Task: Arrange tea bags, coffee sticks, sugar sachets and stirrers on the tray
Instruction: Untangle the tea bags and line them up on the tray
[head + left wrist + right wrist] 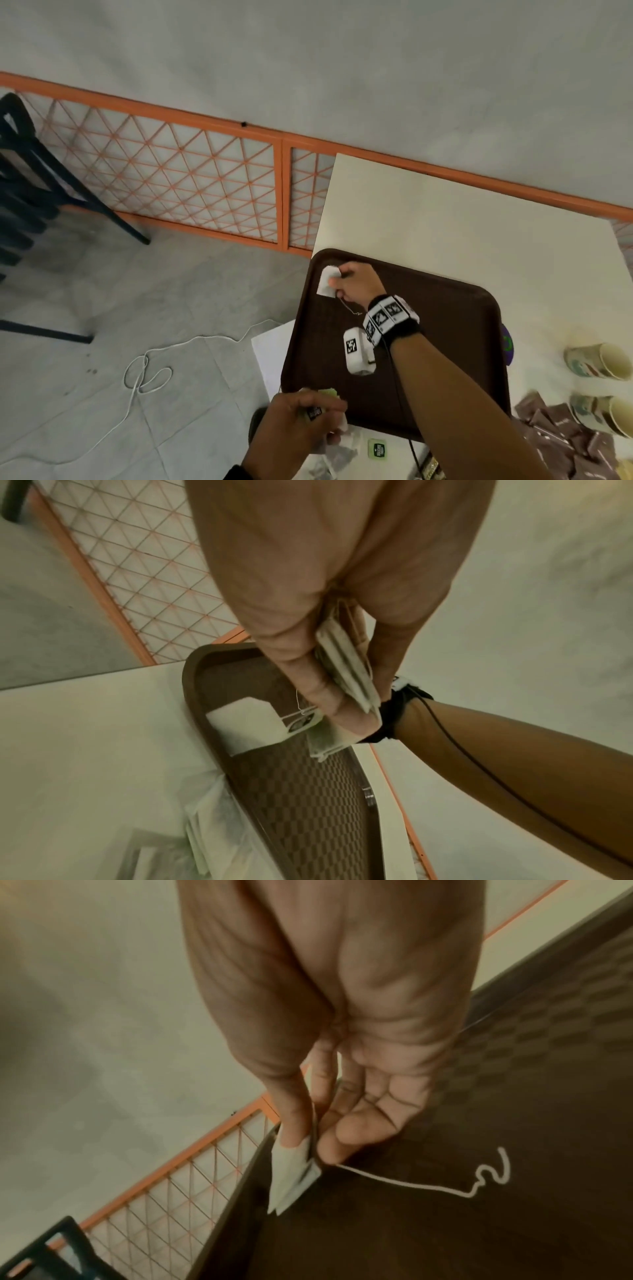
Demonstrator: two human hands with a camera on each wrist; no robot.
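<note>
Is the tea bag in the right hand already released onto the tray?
Not released: the right hand pinches the tea bag at the tray's far-left corner; its string trails on the tray.

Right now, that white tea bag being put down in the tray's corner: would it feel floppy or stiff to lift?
Probably floppy and very light: the tea bag is thin paper, held by a mere fingertip pinch of the right hand. Its string lies in loose curls on the tray, so it would likely dangle and snag. It looks unlikely to roll, though a draught might shift it.
</note>
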